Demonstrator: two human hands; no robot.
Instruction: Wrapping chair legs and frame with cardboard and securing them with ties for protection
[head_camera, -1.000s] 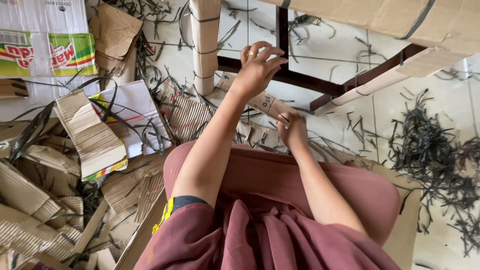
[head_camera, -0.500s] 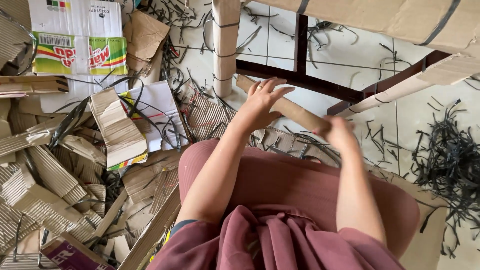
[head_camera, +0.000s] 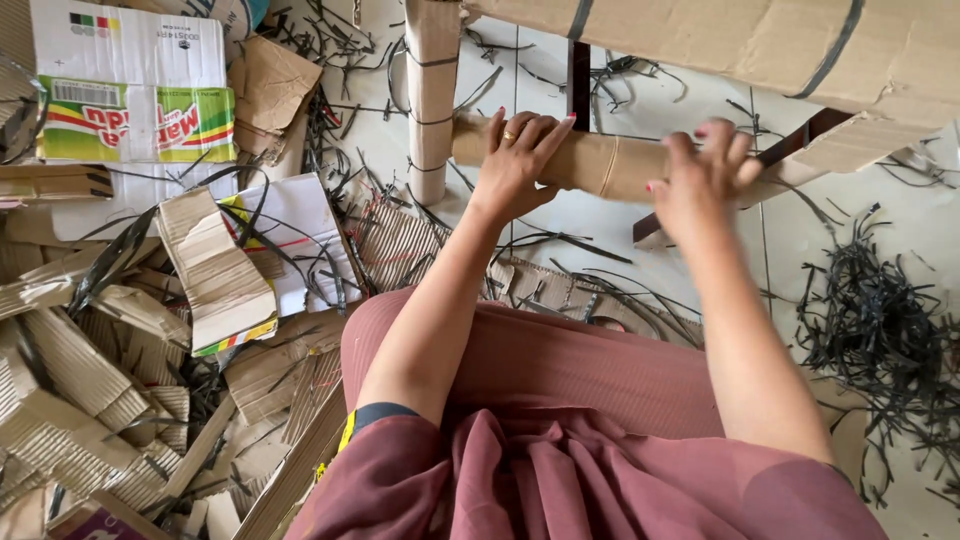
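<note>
Gripping cardboard roll (head_camera: 600, 165), left hand (head_camera: 515, 160), right hand (head_camera: 700, 180)

Left hand (head_camera: 515, 160): we stretch our arm forward, fingers curled, ring on one finger.
Right hand (head_camera: 700, 175): we reach forward alongside, fingers bent over, slightly blurred.

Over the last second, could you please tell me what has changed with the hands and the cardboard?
Both hands rose: the left hand and right hand now grip a cardboard roll held level before the wrapped furniture leg. The scrap cardboard pile stayed put.
</note>
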